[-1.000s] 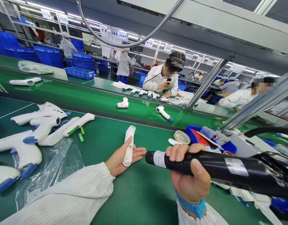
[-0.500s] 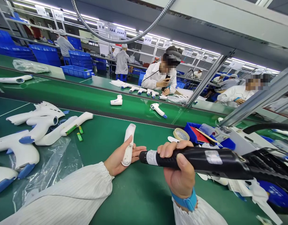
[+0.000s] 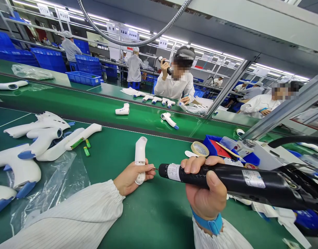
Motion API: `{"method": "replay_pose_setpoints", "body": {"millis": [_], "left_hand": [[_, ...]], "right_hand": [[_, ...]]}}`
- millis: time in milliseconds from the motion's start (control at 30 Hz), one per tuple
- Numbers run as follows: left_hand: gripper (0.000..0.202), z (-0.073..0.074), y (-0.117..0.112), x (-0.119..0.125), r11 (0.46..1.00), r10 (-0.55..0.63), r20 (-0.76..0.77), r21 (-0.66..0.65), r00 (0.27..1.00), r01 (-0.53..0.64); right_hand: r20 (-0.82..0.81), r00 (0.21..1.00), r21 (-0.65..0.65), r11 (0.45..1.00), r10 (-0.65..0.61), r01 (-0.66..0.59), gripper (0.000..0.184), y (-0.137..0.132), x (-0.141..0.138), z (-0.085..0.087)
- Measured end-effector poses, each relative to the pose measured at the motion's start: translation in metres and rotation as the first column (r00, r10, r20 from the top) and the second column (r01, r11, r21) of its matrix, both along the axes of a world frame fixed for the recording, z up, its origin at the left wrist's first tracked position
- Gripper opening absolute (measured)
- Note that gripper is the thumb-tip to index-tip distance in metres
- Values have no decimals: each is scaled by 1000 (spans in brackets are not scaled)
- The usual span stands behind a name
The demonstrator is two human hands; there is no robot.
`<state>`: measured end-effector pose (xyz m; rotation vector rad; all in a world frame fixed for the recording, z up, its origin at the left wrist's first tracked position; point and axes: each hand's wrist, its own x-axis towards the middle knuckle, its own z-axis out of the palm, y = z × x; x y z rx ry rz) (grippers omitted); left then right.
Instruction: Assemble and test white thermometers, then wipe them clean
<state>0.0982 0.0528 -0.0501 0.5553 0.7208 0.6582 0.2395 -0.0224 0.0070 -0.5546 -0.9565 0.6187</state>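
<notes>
My left hand (image 3: 131, 178) is bare, no glove. Directly behind its wrist: left sleeve (image 3: 78, 218), white fabric with fine pale grey pinstripes, cuff gathered on elastic. My right hand (image 3: 207, 197) is likewise bare. Behind its wrist: a blue wrist strap (image 3: 209, 224), snug, then the right sleeve (image 3: 221, 238), same white pinstriped fabric, cuff gathered in small pleats.

Thermometer housing (image 3: 140, 157): plain white. Electric screwdriver (image 3: 234, 178): black, white labels with dark print. Tabletop (image 3: 159, 214): green, shiny. Sleeve (image 3: 71, 221): white, fine thin stripes. Wrist strap (image 3: 209, 224): blue. Thermometer shells (image 3: 26, 169) at left: white, blue tips. Batteries (image 3: 85, 151): green. Tape roll (image 3: 199, 149): beige. Parts bin (image 3: 210, 143): blue, red sheet inside. Crates (image 3: 83, 79) far back: blue. Co-worker coat (image 3: 174, 88): white.
</notes>
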Motion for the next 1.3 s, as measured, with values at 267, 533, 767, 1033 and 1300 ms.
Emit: {"method": "replay_pose_setpoints", "body": {"millis": [267, 533, 767, 1033, 1300], "left_hand": [[15, -1, 0, -1, 999, -35, 0, 25, 999, 35], [18, 1, 0, 3, 999, -39, -39, 22, 998, 40], [27, 0, 1, 5, 998, 50, -11, 24, 999, -49], [27, -4, 1, 5, 998, 51, 23, 32, 998, -52], [29, -7, 0, 5, 999, 28, 31, 46, 999, -29]], "right_hand": [[9, 1000, 13, 1000, 9, -10, 15, -1, 0, -2], [-20, 1000, -6, 1000, 22, -23, 14, -1, 0, 0], [-52, 994, -57, 994, 96, -99, 15, -7, -5, 3], [-16, 994, -115, 987, 108, -109, 14, -6, -14, -5], [-27, 986, -105, 980, 167, -169, 13, -4, -17, -10]]}}
